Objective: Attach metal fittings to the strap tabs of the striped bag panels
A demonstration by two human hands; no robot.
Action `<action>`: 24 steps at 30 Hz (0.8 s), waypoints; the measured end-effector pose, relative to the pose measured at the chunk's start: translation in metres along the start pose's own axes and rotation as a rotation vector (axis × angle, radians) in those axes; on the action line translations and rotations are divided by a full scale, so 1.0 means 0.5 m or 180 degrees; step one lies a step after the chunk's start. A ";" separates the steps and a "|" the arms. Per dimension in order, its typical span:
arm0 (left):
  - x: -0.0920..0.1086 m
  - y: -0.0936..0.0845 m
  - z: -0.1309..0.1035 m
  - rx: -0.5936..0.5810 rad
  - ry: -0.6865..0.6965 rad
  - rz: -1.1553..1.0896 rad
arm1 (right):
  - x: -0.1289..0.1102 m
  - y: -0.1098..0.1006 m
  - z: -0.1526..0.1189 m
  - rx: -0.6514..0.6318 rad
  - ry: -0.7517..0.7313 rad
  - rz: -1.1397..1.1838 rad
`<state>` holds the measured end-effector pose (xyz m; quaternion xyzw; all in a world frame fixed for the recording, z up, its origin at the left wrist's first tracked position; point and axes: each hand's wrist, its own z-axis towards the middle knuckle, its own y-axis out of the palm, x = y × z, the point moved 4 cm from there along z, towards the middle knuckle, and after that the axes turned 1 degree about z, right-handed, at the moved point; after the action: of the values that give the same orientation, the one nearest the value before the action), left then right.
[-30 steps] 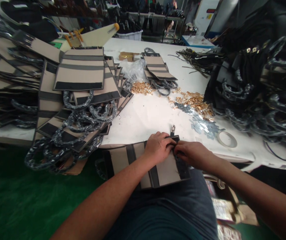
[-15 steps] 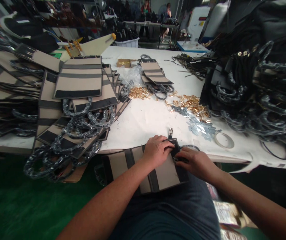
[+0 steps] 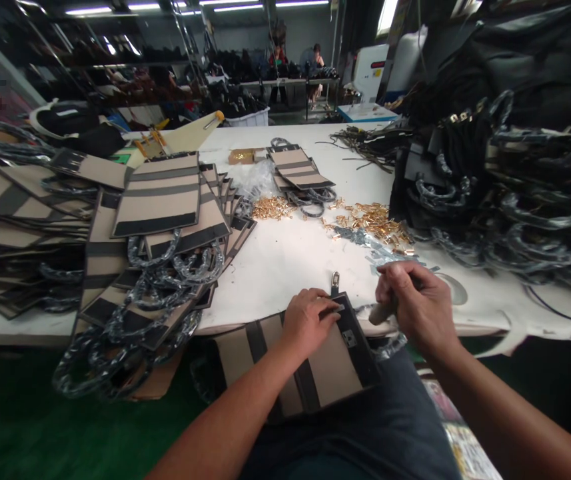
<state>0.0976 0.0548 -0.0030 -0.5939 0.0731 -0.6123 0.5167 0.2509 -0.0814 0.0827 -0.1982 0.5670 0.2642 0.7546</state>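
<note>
At the tabletop's [image 3: 275, 267] left end, beige-and-black panels [image 3: 158, 197] lie stacked, their wrapped handles [image 3: 152, 264] overhanging the near edge (an untidy pile). To the right, a separate panel [image 3: 330, 373] lies partly over the lap, its far end at the near edge. The left hand [image 3: 305, 320] rests on it, fingers bent and thumb close to the fingertips; whether they clamp anything cannot be told. A small metal plate [image 3: 349, 338] sits on the panel's dark end strip, nearer the wearer than those fingertips. A buckle tab [image 3: 335, 281] projects from the far corner. Change noted: the right hand [image 3: 415, 300] has lifted off the strip, leaving the plate exposed, to the hand's left. Its fingers are curled inward; any held item cannot be confirmed (blur). Beyond it lie grey pieces [image 3: 352, 235] and gold-coloured fittings [image 3: 378, 223]; a tape roll [image 3: 459, 288] is just beside it.
</note>
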 end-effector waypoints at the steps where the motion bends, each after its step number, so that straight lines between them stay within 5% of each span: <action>1: 0.000 0.000 0.001 -0.0005 -0.0020 -0.0010 | 0.009 0.012 0.008 0.0169 -0.0075 0.0334; 6: 0.002 -0.002 0.007 -0.0035 -0.0085 -0.0024 | 0.063 0.072 0.040 0.0520 -0.0189 0.1433; 10: 0.002 0.000 0.010 -0.0039 -0.0119 -0.0070 | 0.078 0.082 0.039 0.0548 -0.0221 0.1758; 24: 0.005 -0.017 0.019 -0.0331 -0.0483 -0.0243 | 0.062 0.122 -0.016 -0.0360 -0.1122 0.0423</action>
<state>0.1011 0.0620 0.0074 -0.6669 0.0427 -0.5802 0.4656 0.2138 -0.0332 0.0507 -0.1531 0.4222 0.3754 0.8108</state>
